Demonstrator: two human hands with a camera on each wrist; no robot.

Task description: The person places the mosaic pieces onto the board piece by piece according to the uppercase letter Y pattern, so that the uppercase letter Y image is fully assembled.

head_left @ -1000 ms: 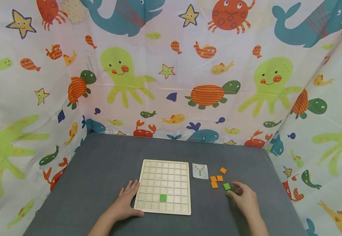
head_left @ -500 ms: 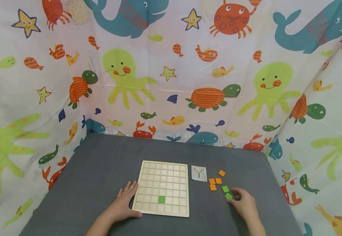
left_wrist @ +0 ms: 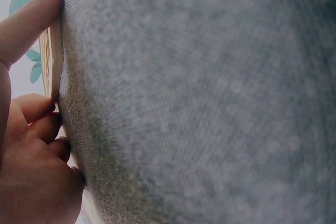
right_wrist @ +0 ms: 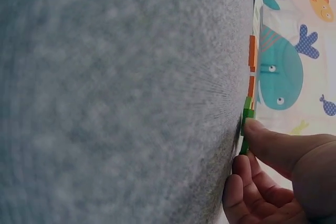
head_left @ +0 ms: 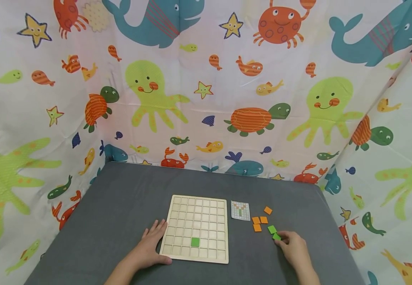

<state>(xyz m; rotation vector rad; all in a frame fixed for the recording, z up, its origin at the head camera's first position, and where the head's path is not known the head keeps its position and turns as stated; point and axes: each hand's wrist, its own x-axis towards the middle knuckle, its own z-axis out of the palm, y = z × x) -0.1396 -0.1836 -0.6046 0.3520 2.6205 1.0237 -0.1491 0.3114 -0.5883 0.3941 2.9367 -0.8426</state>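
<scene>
My left hand (head_left: pixel 151 246) lies with spread fingers along the left edge of a wooden grid board (head_left: pixel 198 257), its thumb at the near left corner. In the left wrist view, the fingertips and thumb of the left hand (left_wrist: pixel 31 145) touch the board's side (left_wrist: pixel 55 66). One green tile (head_left: pixel 195 242) sits in a cell of the board's second row from the front. To the right of the board, my right hand (head_left: pixel 295 249) pinches a green square tile (head_left: pixel 276 236) between thumb and fingers, low at the tabletop. A second green tile (head_left: pixel 271 229) lies right beside it.
A small printed pattern card (head_left: pixel 240 210) lies by the board's right edge. Several orange tiles (head_left: pixel 257 228) are scattered between the card and my right hand. Grey cloth covers the table (head_left: pixel 135 182), and a sea-animal curtain (head_left: pixel 206 130) rises behind and at both sides.
My right hand's thumb and fingers have closed in on the nearer green tile, which was loose before. My left hand stays at the board's edge. The head view has shifted slightly.
</scene>
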